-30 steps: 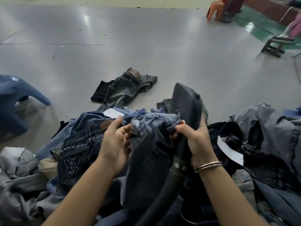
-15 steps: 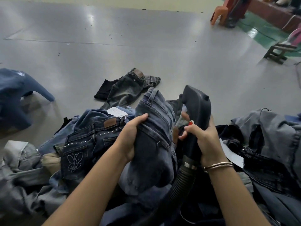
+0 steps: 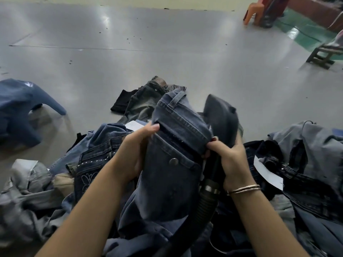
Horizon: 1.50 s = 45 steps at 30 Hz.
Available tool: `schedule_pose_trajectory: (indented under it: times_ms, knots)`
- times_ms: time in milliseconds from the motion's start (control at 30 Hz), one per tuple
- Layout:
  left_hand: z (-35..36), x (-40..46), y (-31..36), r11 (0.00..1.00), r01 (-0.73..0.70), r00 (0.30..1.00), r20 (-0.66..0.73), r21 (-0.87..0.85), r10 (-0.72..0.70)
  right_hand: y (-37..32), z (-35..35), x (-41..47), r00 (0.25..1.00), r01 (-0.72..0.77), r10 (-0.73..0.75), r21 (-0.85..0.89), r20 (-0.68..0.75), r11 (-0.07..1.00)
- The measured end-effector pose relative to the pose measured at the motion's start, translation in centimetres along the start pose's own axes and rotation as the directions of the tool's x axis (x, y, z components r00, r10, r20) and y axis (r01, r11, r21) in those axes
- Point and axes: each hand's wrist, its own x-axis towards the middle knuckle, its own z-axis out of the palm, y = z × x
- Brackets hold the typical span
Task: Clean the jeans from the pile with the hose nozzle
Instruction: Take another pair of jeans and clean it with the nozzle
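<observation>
Both hands were on the faded dark-blue denim jeans (image 3: 172,145), stiff and seamed with a metal rivet button. The left hand (image 3: 137,151) gripped the waistband; the right hand (image 3: 230,160) pinched the fabric while clutching the matte black plastic hose nozzle (image 3: 220,117), its ribbed hose (image 3: 202,206) trailing over the crumpled denim pile (image 3: 96,156). A grey-green pair (image 3: 146,101) lay on the glossy grey floor (image 3: 167,52) just beyond.

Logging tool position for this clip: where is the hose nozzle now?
In the head view, right of centre: the hose nozzle is upright in the right hand, directly beside the jeans.
</observation>
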Motion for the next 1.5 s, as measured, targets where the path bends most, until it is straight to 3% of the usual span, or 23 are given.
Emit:
schedule_pose_trajectory:
  times_ms: [100, 133, 267, 367, 500, 633, 700, 767, 800, 867, 900, 933, 1033, 1100, 1167, 1267, 1333, 1400, 1500]
  knots:
    - [0.1, -0.6, -1.2, 0.933, 0.071, 0.997, -0.011, 0.353, -0.071, -0.8, -0.8, 0.2, 0.994, 0.022, -0.019, 0.033, -0.103, 0.999]
    - [0.4, -0.8, -1.8, 0.912, 0.104, 0.994, -0.018, 0.398, -0.106, -1.0, -0.9, 0.2, 0.993, 0.031, -0.025, 0.05, -0.115, 0.998]
    - [0.5, -1.3, -2.7, 0.967, 0.199, 0.977, -0.105, 0.157, -0.184, -1.9, -1.9, 0.0, 0.994, 0.066, -0.054, 0.13, -0.098, 0.989]
    - [-0.6, -1.5, -2.9, 0.96, 0.272, 0.952, -0.159, 0.062, -0.26, -2.2, -3.2, -1.0, 0.993, 0.114, -0.113, 0.038, -0.013, 0.993]
    - [-0.1, -1.7, -3.1, 0.946, 0.283, 0.957, -0.105, 0.157, -0.269, -1.0, -3.1, -2.6, 0.986, 0.088, -0.071, -0.111, 0.148, 0.99]
    - [1.0, -1.6, -2.7, 0.909, 0.232, 0.964, 0.041, 0.345, -0.262, -0.2, -1.6, -1.4, 0.98, 0.029, -0.004, -0.12, 0.2, 0.992]
    - [0.9, -1.0, -2.7, 0.892, 0.155, 0.984, 0.012, 0.424, -0.177, 0.3, -0.7, -1.0, 0.979, 0.015, 0.007, -0.103, 0.205, 0.995]
    - [0.3, 0.1, -2.9, 0.821, 0.055, 0.994, -0.108, 0.569, 0.009, 0.8, -0.3, -0.9, 0.992, 0.011, -0.003, -0.06, 0.128, 0.998]
    - [-0.3, 0.7, -3.2, 0.742, 0.046, 0.969, -0.212, 0.669, 0.13, 0.9, -0.3, -0.9, 0.998, 0.011, -0.01, -0.024, 0.064, 1.0]
    - [-0.8, 1.2, -4.2, 0.526, 0.155, 0.815, -0.409, 0.836, 0.41, 0.4, -0.5, -0.7, 0.998, 0.037, -0.035, 0.056, -0.05, 0.998]
    - [-0.6, 1.1, -4.8, 0.485, 0.17, 0.756, -0.429, 0.858, 0.494, 0.0, -0.6, -0.6, 0.995, 0.059, -0.053, 0.073, -0.09, 0.996]
    - [-0.1, 0.9, -5.7, 0.501, 0.143, 0.758, -0.42, 0.854, 0.5, -0.5, -0.7, -0.5, 0.99, 0.084, -0.076, 0.071, -0.115, 0.994]
    - [2.1, 0.8, -8.1, 0.671, 0.147, 0.867, -0.422, 0.727, 0.266, -1.1, -0.3, -1.3, 0.982, 0.162, -0.16, 0.017, -0.096, 0.987]
    - [3.1, 1.0, -8.6, 0.795, 0.227, 0.861, -0.498, 0.563, 0.107, -1.0, 0.1, -2.1, 0.978, 0.208, -0.208, -0.001, -0.036, 0.978]
    - [3.7, 1.1, -8.9, 0.844, 0.277, 0.854, -0.52, 0.46, 0.004, -0.9, 0.3, -2.6, 0.973, 0.231, -0.231, -0.011, 0.017, 0.973]
    - [3.3, 1.0, -8.9, 0.892, 0.242, 0.867, -0.499, 0.382, -0.022, -1.1, -0.3, -2.8, 0.975, 0.22, -0.22, -0.024, 0.009, 0.975]
    - [2.6, 0.4, -8.1, 0.976, 0.202, 0.872, -0.468, 0.077, -0.144, -1.6, -1.2, -2.4, 0.981, 0.186, -0.186, -0.008, -0.052, 0.982]
    - [2.1, -0.7, -7.0, 0.949, 0.18, 0.911, -0.321, -0.258, -0.26, -2.1, -2.3, -1.7, 0.979, 0.153, -0.149, 0.016, -0.136, 0.988]
    - [2.3, -2.2, -5.8, 0.899, 0.293, 0.929, -0.126, -0.326, -0.348, -2.5, -3.3, -0.8, 0.977, 0.108, -0.098, 0.042, -0.189, 0.993]
